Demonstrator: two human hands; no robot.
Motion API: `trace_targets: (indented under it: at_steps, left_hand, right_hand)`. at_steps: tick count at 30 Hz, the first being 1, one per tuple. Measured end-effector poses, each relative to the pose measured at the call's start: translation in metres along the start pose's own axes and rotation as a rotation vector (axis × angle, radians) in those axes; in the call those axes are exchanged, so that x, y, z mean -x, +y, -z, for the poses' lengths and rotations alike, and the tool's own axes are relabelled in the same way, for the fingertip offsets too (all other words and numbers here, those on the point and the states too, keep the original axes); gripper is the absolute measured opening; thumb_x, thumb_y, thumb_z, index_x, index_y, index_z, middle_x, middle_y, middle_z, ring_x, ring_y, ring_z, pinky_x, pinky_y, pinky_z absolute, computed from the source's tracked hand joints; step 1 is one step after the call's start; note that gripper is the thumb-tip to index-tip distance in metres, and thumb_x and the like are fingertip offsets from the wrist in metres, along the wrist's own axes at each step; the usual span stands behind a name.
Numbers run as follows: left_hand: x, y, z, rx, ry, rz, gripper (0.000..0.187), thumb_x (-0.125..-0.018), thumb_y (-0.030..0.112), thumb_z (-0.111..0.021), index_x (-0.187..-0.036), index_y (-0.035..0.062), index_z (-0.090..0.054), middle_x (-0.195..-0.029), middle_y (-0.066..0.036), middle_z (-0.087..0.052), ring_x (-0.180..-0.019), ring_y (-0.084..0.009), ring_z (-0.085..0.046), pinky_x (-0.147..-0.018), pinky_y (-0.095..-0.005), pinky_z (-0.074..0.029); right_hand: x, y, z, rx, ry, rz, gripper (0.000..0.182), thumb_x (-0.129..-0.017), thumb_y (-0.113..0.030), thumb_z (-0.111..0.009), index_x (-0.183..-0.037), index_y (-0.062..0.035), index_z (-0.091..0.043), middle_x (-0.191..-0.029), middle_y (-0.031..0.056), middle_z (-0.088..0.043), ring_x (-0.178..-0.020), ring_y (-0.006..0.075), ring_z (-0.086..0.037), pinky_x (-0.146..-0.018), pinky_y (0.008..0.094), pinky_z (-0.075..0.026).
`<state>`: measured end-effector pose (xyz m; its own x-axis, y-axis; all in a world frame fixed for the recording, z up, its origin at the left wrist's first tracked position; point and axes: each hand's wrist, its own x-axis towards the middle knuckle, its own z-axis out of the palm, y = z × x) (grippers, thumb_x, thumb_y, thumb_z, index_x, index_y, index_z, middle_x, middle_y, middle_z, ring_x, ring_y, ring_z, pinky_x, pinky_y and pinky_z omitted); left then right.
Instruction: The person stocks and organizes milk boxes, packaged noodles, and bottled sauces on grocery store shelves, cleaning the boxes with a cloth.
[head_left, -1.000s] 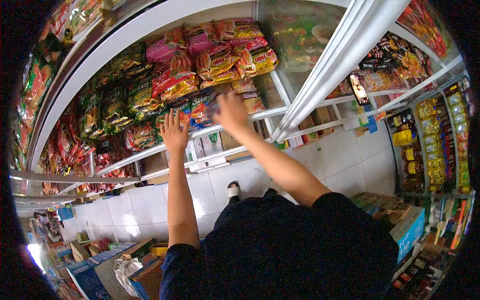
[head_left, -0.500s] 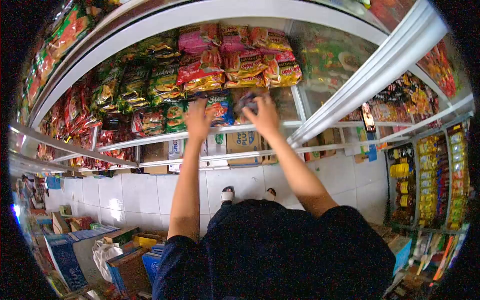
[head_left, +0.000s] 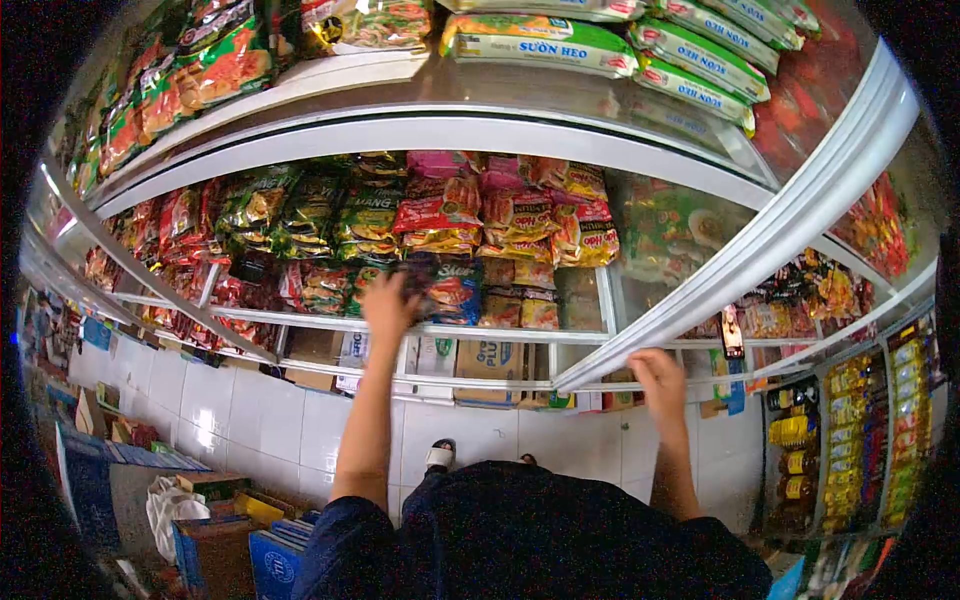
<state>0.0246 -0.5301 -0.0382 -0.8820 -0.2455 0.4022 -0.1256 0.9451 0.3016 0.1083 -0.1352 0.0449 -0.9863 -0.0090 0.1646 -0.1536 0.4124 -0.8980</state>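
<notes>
My left hand (head_left: 388, 303) reaches into the glass-fronted shelf, its fingers bent around a dark bundle (head_left: 418, 272) that is too blurred to name. Right beside it lies a blue and red packet (head_left: 458, 295). Green noodle packets (head_left: 323, 288) sit to its left. Behind are stacks of red packets (head_left: 438, 212) and dark green packets (head_left: 368, 218). Outside the shelf, my right hand (head_left: 660, 382) hangs in front of the white metal frame. Its fingers are loosely bent and apart, with nothing seen in them.
A thick white sliding-door frame (head_left: 760, 230) slants across the right. Green and white packs (head_left: 540, 48) lie on the upper shelf. Cardboard boxes (head_left: 490, 370) stand below. Oil bottles (head_left: 848, 425) fill a rack at right; books and boxes (head_left: 215, 550) sit behind on the left.
My right hand has pulled out of the shelf and moved right, without the dark bundle it was at. My left hand stays inside, now at a dark bundle. The view has tilted up.
</notes>
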Motion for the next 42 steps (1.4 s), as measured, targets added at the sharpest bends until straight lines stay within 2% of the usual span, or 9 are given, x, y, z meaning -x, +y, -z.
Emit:
trace_targets:
  at_steps: [4, 7, 13, 18, 24, 30, 32, 37, 42]
  left_hand:
    - [0.014, -0.081, 0.033, 0.111, 0.104, 0.287, 0.045, -0.063, 0.02, -0.068, -0.105, 0.011, -0.054, -0.091, -0.015, -0.058, -0.081, -0.0326, -0.056, -0.068, -0.0408, -0.045]
    - [0.009, -0.063, 0.096, 0.636, 0.257, 0.294, 0.033, -0.068, 0.01, -0.063, -0.1, 0.0053, -0.056, -0.092, -0.012, -0.06, -0.08, -0.0169, -0.057, -0.072, -0.0277, -0.044]
    - [-0.033, 0.11, 0.24, 0.878, 0.536, -0.389, 0.034, -0.067, 0.004, -0.063, -0.101, 0.0012, -0.056, -0.098, -0.011, -0.059, -0.093, -0.0201, -0.056, -0.086, -0.0317, -0.039]
    - [-0.092, 0.244, 0.234, 0.525, 0.492, -0.975, 0.036, -0.061, 0.02, -0.066, -0.097, 0.0158, -0.06, -0.095, -0.009, -0.054, -0.087, -0.0289, -0.051, -0.076, -0.0386, -0.042]
    - [-0.087, 0.244, 0.235, 0.314, 0.501, -0.858, 0.035, -0.057, 0.03, -0.067, -0.088, 0.0158, -0.061, -0.083, -0.007, -0.055, -0.079, -0.0267, -0.053, -0.067, -0.0382, -0.045]
    - [-0.076, 0.138, 0.272, 0.168, 0.485, -0.696, 0.041, -0.058, 0.015, -0.068, -0.098, 0.0095, -0.06, -0.096, -0.013, -0.057, -0.089, -0.0291, -0.054, -0.078, -0.0363, -0.043]
    - [-0.044, 0.113, 0.269, 0.309, 0.433, -0.576, 0.04, -0.056, 0.006, -0.061, -0.096, 0.0051, -0.059, -0.096, -0.012, -0.058, -0.092, -0.0314, -0.052, -0.085, -0.0361, -0.038]
    - [0.005, 0.032, 0.132, 0.205, 0.279, -0.488, 0.045, -0.057, 0.009, -0.064, -0.101, 0.0085, -0.057, -0.101, -0.013, -0.056, -0.095, -0.0337, -0.05, -0.089, -0.0395, -0.035]
    - [0.015, -0.017, -0.006, -0.001, 0.012, -0.174, 0.046, -0.063, 0.023, -0.065, -0.107, 0.013, -0.055, -0.11, -0.014, -0.051, -0.092, -0.0355, -0.049, -0.082, -0.0435, -0.04]
  right_hand:
    - [-0.016, -0.073, 0.033, 0.146, 0.309, 0.502, 0.009, -0.073, -0.003, -0.056, -0.08, 0.0009, -0.057, -0.088, 0.0105, -0.057, -0.085, 0.0224, -0.052, -0.079, 0.0323, -0.039]
    - [-0.04, -0.117, 0.054, 0.338, 0.621, 0.887, 0.012, -0.073, -0.008, -0.056, -0.082, -0.0003, -0.057, -0.092, 0.0112, -0.057, -0.092, 0.028, -0.049, -0.086, 0.0383, -0.035]
    - [-0.105, -0.169, 0.045, 0.755, 0.838, 0.977, 0.035, -0.072, -0.015, -0.058, -0.106, -0.0101, -0.056, -0.11, 0.0058, -0.055, -0.115, 0.0291, -0.037, -0.102, 0.0444, -0.014]
    - [-0.116, -0.165, 0.042, 0.841, 0.809, 1.022, 0.031, -0.07, -0.01, -0.056, -0.101, -0.0079, -0.059, -0.098, 0.005, -0.058, -0.1, 0.0225, -0.05, -0.104, 0.046, -0.013]
    - [-0.116, -0.163, 0.041, 0.886, 0.845, 1.013, 0.03, -0.07, -0.013, -0.055, -0.1, -0.0082, -0.059, -0.098, 0.0047, -0.058, -0.098, 0.0211, -0.051, -0.104, 0.0466, -0.013]
    - [-0.124, -0.159, 0.045, 0.819, 0.838, 1.062, 0.033, -0.066, -0.012, -0.058, -0.099, -0.0111, -0.061, -0.095, 0.0053, -0.059, -0.092, 0.0191, -0.054, -0.103, 0.0464, -0.017]
    - [-0.13, -0.149, 0.045, 0.766, 0.906, 1.072, 0.033, -0.065, -0.013, -0.059, -0.098, -0.0153, -0.062, -0.098, 0.0027, -0.058, -0.109, 0.0291, -0.043, -0.101, 0.0451, -0.021]
    - [-0.117, -0.113, 0.031, 0.463, 1.029, 1.157, 0.02, -0.066, -0.008, -0.057, -0.085, -0.0116, -0.061, -0.096, 0.0071, -0.056, -0.098, 0.0306, -0.045, -0.088, 0.0441, -0.031]
    - [-0.049, -0.004, -0.075, 0.423, 0.254, 0.84, 0.022, -0.065, -0.009, -0.058, -0.088, -0.0063, -0.058, -0.104, 0.0102, -0.05, -0.106, 0.0288, -0.044, -0.093, 0.0454, -0.034]
